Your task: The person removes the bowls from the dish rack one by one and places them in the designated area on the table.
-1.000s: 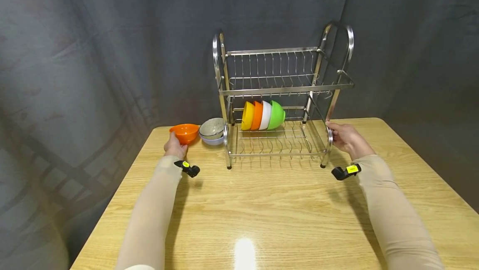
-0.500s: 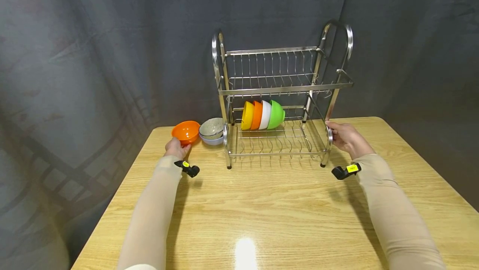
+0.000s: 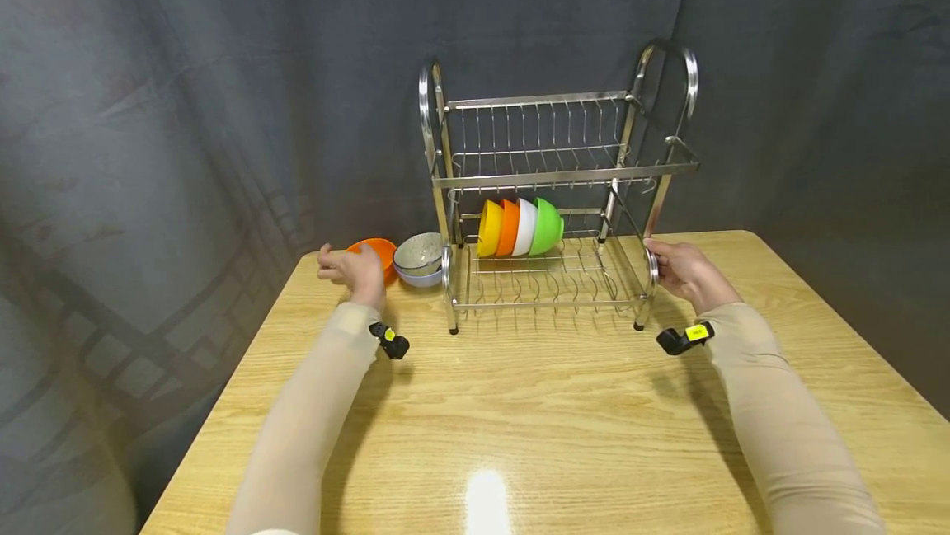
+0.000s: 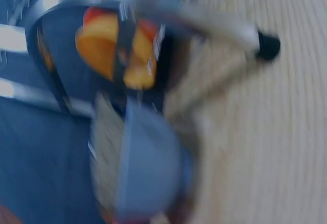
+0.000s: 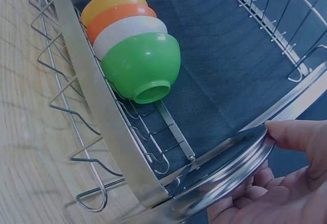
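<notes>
In the head view my left hand [image 3: 358, 273] hovers in front of the orange bowl [image 3: 383, 250] at the table's back left, hiding part of it. Its fingers point left, away from the bowl, and hold nothing. Just right of that bowl, a speckled grey bowl [image 3: 420, 251] sits inside a pale lilac-blue bowl [image 3: 423, 278]; the left wrist view shows the lilac-blue bowl [image 4: 148, 162] blurred. My right hand [image 5: 286, 183] grips the curved metal side tube of the two-tier dish rack [image 3: 564, 176], thumb on top and fingers curled beneath.
On the rack's lower tier, yellow [image 3: 490, 230], orange [image 3: 508, 228], white [image 3: 526, 227] and green [image 3: 547, 227] bowls stand nested on their sides. The upper tier rises above them. A dark curtain [image 3: 312, 90] hangs behind the wooden table [image 3: 519, 403].
My left hand has let go of the orange bowl, which was pushed slightly right and back beside the speckled bowl. The hand has lifted and turned. My right hand stays on the rack.
</notes>
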The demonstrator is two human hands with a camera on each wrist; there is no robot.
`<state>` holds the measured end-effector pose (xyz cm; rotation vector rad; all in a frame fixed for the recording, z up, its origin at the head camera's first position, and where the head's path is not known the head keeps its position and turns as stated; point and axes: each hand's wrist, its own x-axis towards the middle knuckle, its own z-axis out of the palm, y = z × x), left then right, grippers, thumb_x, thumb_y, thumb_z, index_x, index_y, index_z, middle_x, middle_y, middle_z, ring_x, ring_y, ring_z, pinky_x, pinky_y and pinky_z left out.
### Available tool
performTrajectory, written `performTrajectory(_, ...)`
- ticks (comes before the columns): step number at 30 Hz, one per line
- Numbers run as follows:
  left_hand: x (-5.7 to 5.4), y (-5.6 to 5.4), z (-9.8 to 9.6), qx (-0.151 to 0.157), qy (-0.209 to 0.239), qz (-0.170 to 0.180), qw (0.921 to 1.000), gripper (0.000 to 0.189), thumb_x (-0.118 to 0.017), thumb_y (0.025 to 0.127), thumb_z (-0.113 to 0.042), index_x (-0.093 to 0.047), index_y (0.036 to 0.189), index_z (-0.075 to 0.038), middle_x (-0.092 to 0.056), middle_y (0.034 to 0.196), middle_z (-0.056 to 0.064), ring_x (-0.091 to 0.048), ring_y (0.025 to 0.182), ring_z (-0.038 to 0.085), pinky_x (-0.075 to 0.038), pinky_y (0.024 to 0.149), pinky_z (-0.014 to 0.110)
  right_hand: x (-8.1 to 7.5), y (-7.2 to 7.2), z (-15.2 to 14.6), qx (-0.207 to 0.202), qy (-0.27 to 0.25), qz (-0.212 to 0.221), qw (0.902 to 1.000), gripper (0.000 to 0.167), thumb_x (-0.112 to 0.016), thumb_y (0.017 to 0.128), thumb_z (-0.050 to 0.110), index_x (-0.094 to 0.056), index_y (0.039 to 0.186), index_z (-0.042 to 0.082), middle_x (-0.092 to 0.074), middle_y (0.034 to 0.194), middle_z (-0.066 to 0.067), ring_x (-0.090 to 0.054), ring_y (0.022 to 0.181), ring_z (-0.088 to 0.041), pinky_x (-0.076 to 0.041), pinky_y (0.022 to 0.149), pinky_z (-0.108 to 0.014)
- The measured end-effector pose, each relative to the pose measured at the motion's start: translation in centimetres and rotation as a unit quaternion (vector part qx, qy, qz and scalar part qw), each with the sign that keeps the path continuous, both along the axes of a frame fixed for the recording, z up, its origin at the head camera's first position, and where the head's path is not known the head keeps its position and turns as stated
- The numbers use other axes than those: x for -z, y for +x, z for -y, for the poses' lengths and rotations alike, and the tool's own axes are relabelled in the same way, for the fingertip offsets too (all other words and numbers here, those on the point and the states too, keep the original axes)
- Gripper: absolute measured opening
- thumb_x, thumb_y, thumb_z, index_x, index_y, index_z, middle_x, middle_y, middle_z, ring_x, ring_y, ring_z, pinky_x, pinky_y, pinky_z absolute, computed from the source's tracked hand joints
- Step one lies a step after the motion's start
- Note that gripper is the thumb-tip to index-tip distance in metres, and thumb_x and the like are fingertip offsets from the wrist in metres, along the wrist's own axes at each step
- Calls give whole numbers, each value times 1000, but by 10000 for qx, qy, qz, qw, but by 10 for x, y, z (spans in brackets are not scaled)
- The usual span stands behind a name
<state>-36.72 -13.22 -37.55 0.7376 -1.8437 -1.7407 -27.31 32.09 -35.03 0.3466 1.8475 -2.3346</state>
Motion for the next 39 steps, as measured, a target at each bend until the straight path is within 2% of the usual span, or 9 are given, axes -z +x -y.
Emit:
performTrajectory(3, -12, 5, -19, 1133, -698, -71, 9911, 39, -52, 94, -11, -41, 131, -2, -35, 132, 19, -40, 119, 31, -37, 100, 36, 0, 0, 0, 7, -3, 25, 10000, 37, -50, 101, 22, -64, 67, 15, -57, 62, 7, -50, 56, -5, -43, 57, -20)
performTrajectory(7, -19, 12, -38, 3068, -676, 294, 9489, 28, -47, 101, -13, -57, 120, 4, -57, 116, 15, -55, 102, 25, -47, 91, 34, 1, -1, -1, 16, -56, 40, 10000, 37, -50, 100, 21, -64, 67, 14, -57, 62, 6, -50, 56, -5, -43, 56, -20)
performTrajectory(11, 31, -30, -36, 4243, 89, 27, 9055, 24, -60, 97, -24, -69, 102, -3, -65, 85, 8, -63, 75, 18, -55, 68, 29, 2, -1, -1, 1, -29, -75, 10000, 37, -50, 101, 21, -64, 67, 15, -55, 62, 7, -48, 56, -5, -42, 57, -19)
performTrajectory(14, 45, -43, -34, 4331, 367, 23, 9006, 27, -65, 94, -26, -70, 107, -3, -67, 83, 7, -63, 72, 16, -56, 66, 30, 3, -1, 1, -16, 329, -313, 9990, 32, -48, 101, 21, -59, 73, 11, -50, 62, 8, -44, 56, -4, -41, 56, -19)
performTrajectory(20, -20, 20, -42, 4150, 238, 567, 9077, 36, -59, 95, -8, -57, 125, 12, -66, 80, 2, -61, 70, 10, -57, 79, 32, 4, -2, 1, -110, 2159, -646, 9742, 23, -42, 103, 28, -45, 97, 6, -45, 73, 11, -44, 65, -2, -42, 63, -19)
performTrajectory(23, -37, 34, -43, 4206, 110, 667, 9047, 35, -59, 94, -5, -57, 122, 15, -64, 78, 1, -60, 68, 11, -55, 86, 39, 1, 2, 4, 82, 3659, -763, 9275, 33, -41, 103, 33, -43, 85, 6, -40, 71, 6, -40, 63, -10, -37, 59, -26)
performTrajectory(28, -41, 39, -43, 4098, -239, 822, 9081, 30, -61, 93, -7, -63, 117, 12, -63, 81, 3, -59, 68, 12, -54, 90, 40, -7, 16, 32, 967, 6059, -1532, 7747, 34, -50, 99, 27, -47, 84, -4, -50, 73, -17, -51, 61, -35, -41, 54, -44)
performTrajectory(30, -36, 35, -41, 4083, -265, 809, 9089, 30, -62, 93, -8, -64, 116, 11, -63, 80, 2, -59, 67, 11, -56, 85, 36, -14, 20, 50, 976, 6355, -1865, 7428, 29, -51, 99, 23, -51, 92, -5, -54, 79, -20, -56, 67, -37, -43, 58, -45)
performTrajectory(39, -22, 21, -40, 4122, -379, 634, 9081, 31, -63, 93, -11, -64, 117, 10, -63, 81, 0, -60, 67, 9, -56, 83, 34, -46, -24, 99, 250, 5319, -1895, 8250, 55, -44, 101, 43, -49, 126, -5, -54, 113, -21, -55, 98, -35, -46, 85, -49)
